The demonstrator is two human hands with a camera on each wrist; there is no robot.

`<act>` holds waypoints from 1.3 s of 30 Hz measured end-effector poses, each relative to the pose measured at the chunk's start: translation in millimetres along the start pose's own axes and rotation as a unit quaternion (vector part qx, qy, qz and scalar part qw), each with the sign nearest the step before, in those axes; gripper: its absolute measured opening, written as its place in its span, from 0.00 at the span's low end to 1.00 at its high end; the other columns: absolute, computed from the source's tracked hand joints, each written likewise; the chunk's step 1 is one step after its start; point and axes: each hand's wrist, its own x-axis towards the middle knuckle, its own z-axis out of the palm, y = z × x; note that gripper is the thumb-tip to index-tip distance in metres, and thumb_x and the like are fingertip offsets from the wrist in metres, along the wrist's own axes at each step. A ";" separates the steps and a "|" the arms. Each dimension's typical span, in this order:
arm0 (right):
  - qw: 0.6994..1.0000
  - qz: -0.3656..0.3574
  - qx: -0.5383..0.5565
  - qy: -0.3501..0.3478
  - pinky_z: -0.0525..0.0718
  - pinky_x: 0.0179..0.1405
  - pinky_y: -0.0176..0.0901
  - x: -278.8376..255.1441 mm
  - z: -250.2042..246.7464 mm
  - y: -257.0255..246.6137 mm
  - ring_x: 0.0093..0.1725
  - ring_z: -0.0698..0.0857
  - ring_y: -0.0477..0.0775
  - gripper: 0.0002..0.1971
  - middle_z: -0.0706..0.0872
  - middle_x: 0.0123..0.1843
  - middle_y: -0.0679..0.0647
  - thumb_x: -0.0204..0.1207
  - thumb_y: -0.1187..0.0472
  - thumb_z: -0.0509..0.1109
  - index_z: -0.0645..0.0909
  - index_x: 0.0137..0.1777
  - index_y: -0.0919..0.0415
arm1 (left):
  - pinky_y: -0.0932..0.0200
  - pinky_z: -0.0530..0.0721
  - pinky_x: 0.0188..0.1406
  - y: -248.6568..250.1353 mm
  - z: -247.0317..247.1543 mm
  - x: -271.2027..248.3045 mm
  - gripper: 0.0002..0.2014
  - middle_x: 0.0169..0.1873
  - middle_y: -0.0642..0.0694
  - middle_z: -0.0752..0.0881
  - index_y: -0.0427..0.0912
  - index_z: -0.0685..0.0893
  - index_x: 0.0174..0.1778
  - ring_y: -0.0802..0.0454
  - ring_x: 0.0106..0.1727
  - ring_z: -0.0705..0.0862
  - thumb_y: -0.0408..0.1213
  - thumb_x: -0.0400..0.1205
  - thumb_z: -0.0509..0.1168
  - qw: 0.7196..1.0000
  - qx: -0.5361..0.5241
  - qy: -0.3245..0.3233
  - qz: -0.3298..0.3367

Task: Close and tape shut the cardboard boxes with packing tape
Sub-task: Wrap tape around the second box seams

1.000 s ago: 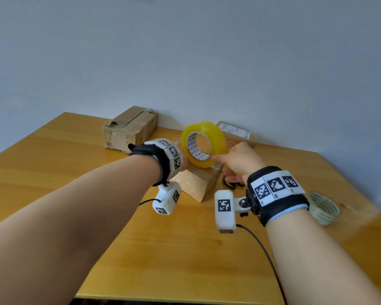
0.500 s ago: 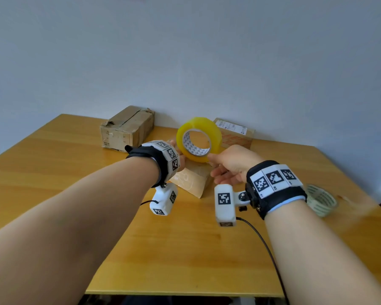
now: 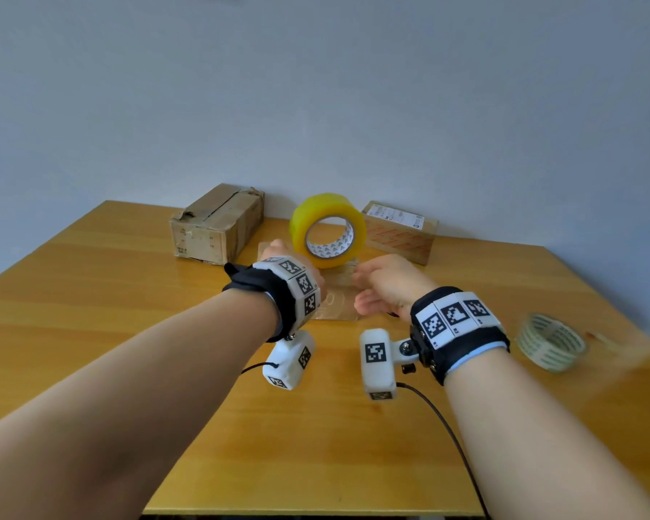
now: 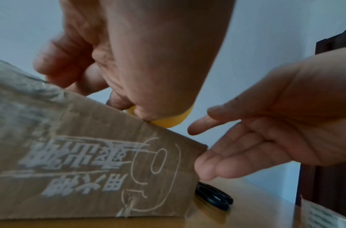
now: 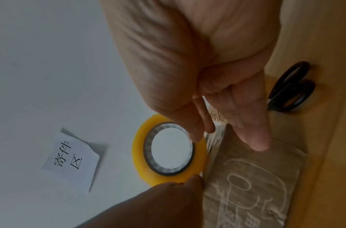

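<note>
Since a second ago the roll (image 3: pixel 328 230) comes down onto the box (image 3: pixel 336 302), left hand (image 3: pixel 278 253) pinching it. Right hand (image 3: pixel 385 283) hangs spread beside. Roll may tip, wrinkling tape.

Your yellow tape roll (image 3: pixel 328 230) stands on edge on top of the small printed cardboard box (image 3: pixel 336 304) in front of you, its hole facing you. A worn brown box (image 3: pixel 214 225) sits back left by the wall, and a labelled box (image 3: pixel 400 232) back right.
</note>
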 end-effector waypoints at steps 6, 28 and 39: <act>1.000 0.004 -0.026 -0.006 0.94 0.46 0.53 15.9 0.7 -1.7 0.49 0.93 0.65 0.20 0.90 0.54 0.72 0.87 0.66 0.69 0.78 0.78 0.63 | 0.46 0.64 0.72 -12.0 18.7 37.6 0.35 0.65 0.43 0.65 0.42 0.76 0.67 0.43 0.69 0.61 0.64 0.75 0.47 0.997 -0.040 0.062 -0.032; 0.953 0.058 -0.252 0.158 0.79 0.38 0.47 61.4 -19.2 23.4 0.40 0.81 0.60 0.15 0.82 0.41 0.61 0.85 0.67 0.61 0.75 0.35 0.62 | 0.52 0.78 0.60 -63.6 -23.7 43.8 0.13 0.55 0.51 0.85 0.49 0.89 0.61 0.46 0.63 0.81 0.41 0.83 0.65 0.983 -0.129 0.055 0.118; 0.899 0.099 -0.398 0.150 0.82 0.50 0.50 73.5 -8.1 54.9 0.63 0.86 0.65 0.22 0.86 0.66 0.64 0.82 0.55 0.72 0.80 0.74 0.62 | 0.59 0.89 0.40 -54.3 -5.1 43.1 0.16 0.44 0.46 0.90 0.47 0.86 0.50 0.52 0.41 0.91 0.40 0.70 0.82 0.923 -0.364 0.009 0.125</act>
